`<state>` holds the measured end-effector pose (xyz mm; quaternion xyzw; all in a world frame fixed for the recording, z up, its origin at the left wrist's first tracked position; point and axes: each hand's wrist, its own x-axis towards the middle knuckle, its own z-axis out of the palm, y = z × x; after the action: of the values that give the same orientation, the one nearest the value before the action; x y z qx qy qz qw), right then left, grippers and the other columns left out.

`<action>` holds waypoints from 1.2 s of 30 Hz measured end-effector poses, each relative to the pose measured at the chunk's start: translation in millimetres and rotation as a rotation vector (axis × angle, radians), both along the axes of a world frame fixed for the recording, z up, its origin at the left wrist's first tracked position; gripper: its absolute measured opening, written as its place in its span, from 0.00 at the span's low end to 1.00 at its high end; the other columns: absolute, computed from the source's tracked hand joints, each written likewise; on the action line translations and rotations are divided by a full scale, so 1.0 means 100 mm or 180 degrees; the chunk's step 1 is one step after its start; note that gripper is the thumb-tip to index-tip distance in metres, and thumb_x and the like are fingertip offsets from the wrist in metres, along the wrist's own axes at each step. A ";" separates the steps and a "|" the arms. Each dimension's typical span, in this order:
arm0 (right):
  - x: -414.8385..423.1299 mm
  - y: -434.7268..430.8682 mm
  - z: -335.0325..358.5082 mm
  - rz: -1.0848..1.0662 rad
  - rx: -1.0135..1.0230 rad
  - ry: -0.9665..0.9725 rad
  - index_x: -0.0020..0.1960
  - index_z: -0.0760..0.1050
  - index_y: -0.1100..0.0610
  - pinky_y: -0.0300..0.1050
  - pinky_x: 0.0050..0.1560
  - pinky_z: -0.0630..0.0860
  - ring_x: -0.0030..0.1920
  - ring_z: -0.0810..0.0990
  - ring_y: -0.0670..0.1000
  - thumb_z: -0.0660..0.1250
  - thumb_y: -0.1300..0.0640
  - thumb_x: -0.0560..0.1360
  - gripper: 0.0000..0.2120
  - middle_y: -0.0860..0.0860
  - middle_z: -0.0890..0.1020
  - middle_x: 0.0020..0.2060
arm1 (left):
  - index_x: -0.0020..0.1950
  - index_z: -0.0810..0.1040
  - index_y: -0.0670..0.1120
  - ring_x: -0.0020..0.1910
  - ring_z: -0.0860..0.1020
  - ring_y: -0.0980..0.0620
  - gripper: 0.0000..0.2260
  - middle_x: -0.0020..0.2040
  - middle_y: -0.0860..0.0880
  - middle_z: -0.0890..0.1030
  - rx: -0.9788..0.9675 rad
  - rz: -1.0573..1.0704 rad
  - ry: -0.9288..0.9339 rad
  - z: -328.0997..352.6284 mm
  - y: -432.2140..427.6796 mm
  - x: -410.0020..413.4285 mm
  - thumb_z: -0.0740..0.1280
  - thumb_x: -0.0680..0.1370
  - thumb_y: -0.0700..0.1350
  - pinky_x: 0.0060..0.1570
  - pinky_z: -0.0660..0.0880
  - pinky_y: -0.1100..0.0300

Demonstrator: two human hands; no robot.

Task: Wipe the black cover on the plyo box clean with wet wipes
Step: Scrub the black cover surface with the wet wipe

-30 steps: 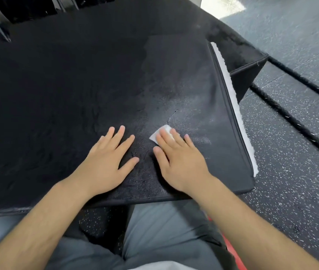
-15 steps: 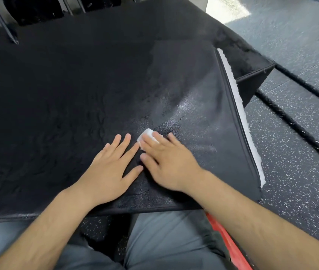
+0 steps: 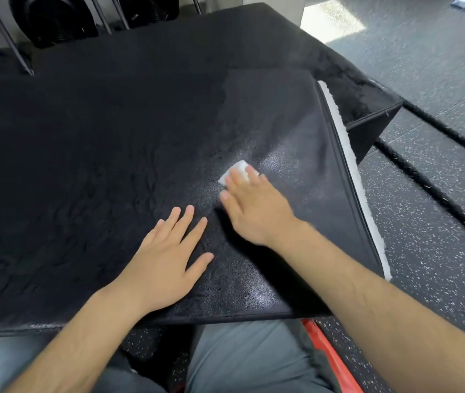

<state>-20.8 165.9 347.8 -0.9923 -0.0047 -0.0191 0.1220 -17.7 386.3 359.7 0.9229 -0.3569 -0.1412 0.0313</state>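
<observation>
The black cover [image 3: 112, 154] lies spread over the plyo box and fills most of the view, with a wet sheen near its right side. A small folded white wet wipe [image 3: 235, 170] sits on the cover under the straight fingers of my right hand [image 3: 251, 207], which presses it flat; the hand is blurred. My left hand [image 3: 166, 256] rests flat on the cover just left of it, fingers spread, near the front edge. The cover's white fleecy underside [image 3: 347, 154] shows along its right edge.
Speckled rubber gym floor [image 3: 430, 194] lies to the right, crossed by thick black ropes [image 3: 424, 182]. Dark metal rack legs [image 3: 12, 49] and black weight plates stand behind the box. A red object [image 3: 328, 355] and my grey-trousered legs are below the front edge.
My right hand has slid the wipe away from me and to the right, after moving it left toward the left hand. The left hand stays flat in place.
</observation>
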 end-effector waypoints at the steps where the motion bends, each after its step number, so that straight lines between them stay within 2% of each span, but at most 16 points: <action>1: -0.05 0.16 -0.04 0.0309 -0.0021 -0.0025 0.69 0.69 0.53 0.55 0.72 0.63 0.71 0.66 0.57 0.46 0.47 0.83 0.21 0.51 0.69 0.69 | 0.82 0.43 0.55 0.79 0.33 0.52 0.39 0.81 0.53 0.35 0.0010 0.0004 0.0012 0.01 -0.01 0.00 0.33 0.73 0.70 0.74 0.35 0.57; 3: -0.19 0.24 -0.07 0.0735 -0.0027 -0.0005 0.73 0.68 0.52 0.57 0.75 0.59 0.75 0.63 0.55 0.46 0.46 0.83 0.24 0.49 0.68 0.74 | 0.82 0.45 0.56 0.80 0.36 0.52 0.39 0.81 0.53 0.37 0.0021 -0.0002 0.0035 0.04 -0.01 0.00 0.34 0.73 0.70 0.75 0.40 0.57; 5: -0.02 -0.03 -0.05 0.0482 -0.0070 -0.0023 0.74 0.66 0.50 0.58 0.76 0.58 0.76 0.62 0.50 0.44 0.47 0.85 0.23 0.46 0.67 0.75 | 0.82 0.50 0.57 0.81 0.44 0.51 0.37 0.82 0.54 0.45 0.0016 0.0000 -0.0035 0.09 -0.02 0.03 0.38 0.74 0.70 0.76 0.51 0.55; 6: 0.08 -0.14 -0.03 0.0217 -0.0056 -0.0060 0.73 0.66 0.50 0.59 0.76 0.58 0.76 0.62 0.49 0.44 0.48 0.85 0.21 0.45 0.67 0.74 | 0.80 0.57 0.58 0.80 0.53 0.50 0.35 0.82 0.53 0.53 -0.0022 0.0001 -0.0172 0.11 -0.04 0.07 0.41 0.76 0.70 0.74 0.59 0.53; 8: 0.18 -0.13 -0.02 -0.0139 0.0081 -0.0050 0.70 0.68 0.53 0.58 0.74 0.60 0.74 0.63 0.53 0.45 0.46 0.85 0.21 0.47 0.68 0.70 | 0.73 0.72 0.55 0.67 0.70 0.48 0.31 0.71 0.53 0.71 -0.0150 0.0036 -0.0431 0.16 -0.12 0.22 0.47 0.78 0.67 0.60 0.75 0.51; 10: 0.09 0.15 -0.09 0.0129 0.0126 -0.0162 0.71 0.69 0.56 0.57 0.74 0.61 0.74 0.63 0.58 0.46 0.43 0.84 0.25 0.51 0.69 0.71 | 0.68 0.76 0.51 0.60 0.74 0.47 0.29 0.63 0.51 0.75 -0.0187 0.0129 -0.0676 0.17 -0.23 0.43 0.49 0.78 0.64 0.52 0.77 0.49; 11: 0.02 0.23 -0.11 0.0338 0.0080 -0.0212 0.73 0.68 0.56 0.56 0.76 0.60 0.75 0.63 0.57 0.46 0.43 0.84 0.26 0.51 0.69 0.73 | 0.71 0.74 0.50 0.65 0.72 0.45 0.30 0.68 0.49 0.73 -0.0121 0.0171 -0.0677 0.17 -0.28 0.54 0.49 0.77 0.64 0.56 0.76 0.49; 13: 0.04 0.09 -0.03 0.0432 0.0000 -0.0231 0.73 0.68 0.51 0.55 0.75 0.60 0.74 0.64 0.52 0.45 0.45 0.85 0.23 0.48 0.68 0.74 | 0.80 0.60 0.48 0.79 0.56 0.45 0.33 0.81 0.45 0.56 0.0058 0.0256 -0.0475 0.12 -0.34 0.72 0.51 0.80 0.66 0.73 0.63 0.47; 14: 0.13 -0.04 0.02 0.0307 0.0046 -0.0282 0.72 0.69 0.50 0.55 0.74 0.61 0.73 0.66 0.50 0.46 0.47 0.85 0.21 0.47 0.68 0.73 | 0.82 0.52 0.47 0.81 0.47 0.46 0.36 0.82 0.46 0.47 0.0169 0.0258 -0.0272 0.08 -0.35 0.78 0.51 0.81 0.67 0.78 0.54 0.49; 16: 0.24 -0.23 0.08 0.0036 0.0119 -0.0366 0.73 0.67 0.52 0.56 0.74 0.63 0.71 0.69 0.50 0.46 0.49 0.85 0.21 0.49 0.66 0.74 | 0.82 0.43 0.47 0.81 0.39 0.49 0.37 0.82 0.48 0.39 0.0279 0.0210 -0.0043 0.06 -0.35 0.80 0.50 0.81 0.66 0.79 0.45 0.51; 19: 0.17 -0.14 0.00 -0.0085 0.0402 -0.0517 0.77 0.63 0.62 0.51 0.73 0.65 0.73 0.68 0.55 0.49 0.47 0.85 0.27 0.56 0.63 0.78 | 0.82 0.41 0.47 0.80 0.38 0.50 0.37 0.82 0.48 0.37 0.0225 0.0192 -0.0142 0.03 -0.33 0.75 0.47 0.81 0.66 0.79 0.44 0.52; 22: 0.05 -0.01 -0.07 0.0028 0.0471 -0.0719 0.60 0.75 0.65 0.51 0.66 0.72 0.63 0.73 0.58 0.54 0.48 0.84 0.21 0.57 0.75 0.62 | 0.82 0.41 0.47 0.80 0.37 0.50 0.38 0.82 0.48 0.37 0.0215 0.0222 -0.0166 0.02 -0.34 0.74 0.43 0.79 0.67 0.78 0.43 0.52; 25: 0.09 0.05 -0.09 0.0133 0.0043 -0.0755 0.52 0.78 0.65 0.51 0.64 0.71 0.58 0.73 0.59 0.52 0.48 0.84 0.24 0.57 0.77 0.52 | 0.82 0.40 0.46 0.80 0.38 0.49 0.41 0.81 0.46 0.37 0.0234 0.0206 -0.0241 -0.03 -0.34 0.74 0.34 0.75 0.69 0.78 0.43 0.52; 30: 0.57 -0.08 -0.12 -0.0088 0.0053 -0.0597 0.53 0.76 0.60 0.50 0.53 0.75 0.55 0.69 0.55 0.49 0.46 0.83 0.23 0.53 0.75 0.54 | 0.82 0.38 0.47 0.80 0.36 0.49 0.37 0.81 0.47 0.35 0.0324 0.0189 -0.0224 -0.02 -0.34 0.76 0.41 0.79 0.67 0.78 0.41 0.53; 32: 0.58 -0.03 -0.09 -0.0144 0.0032 -0.0598 0.50 0.76 0.60 0.51 0.49 0.75 0.52 0.69 0.55 0.49 0.47 0.83 0.22 0.53 0.75 0.51 | 0.82 0.39 0.48 0.80 0.36 0.50 0.39 0.81 0.47 0.35 0.0293 0.0176 -0.0230 -0.01 -0.33 0.75 0.38 0.77 0.69 0.77 0.41 0.53; 36: 0.30 0.17 -0.10 0.0391 -0.0145 -0.0621 0.49 0.80 0.59 0.51 0.46 0.74 0.49 0.71 0.57 0.50 0.49 0.82 0.23 0.53 0.77 0.48 | 0.82 0.41 0.47 0.80 0.37 0.50 0.44 0.81 0.48 0.37 0.0196 0.0173 -0.0217 -0.02 -0.31 0.76 0.32 0.71 0.70 0.78 0.43 0.53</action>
<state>9.6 182.8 337.5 -0.9861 -0.0777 -0.1080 0.0993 58.8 354.8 358.0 0.9370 -0.3280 -0.1197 -0.0054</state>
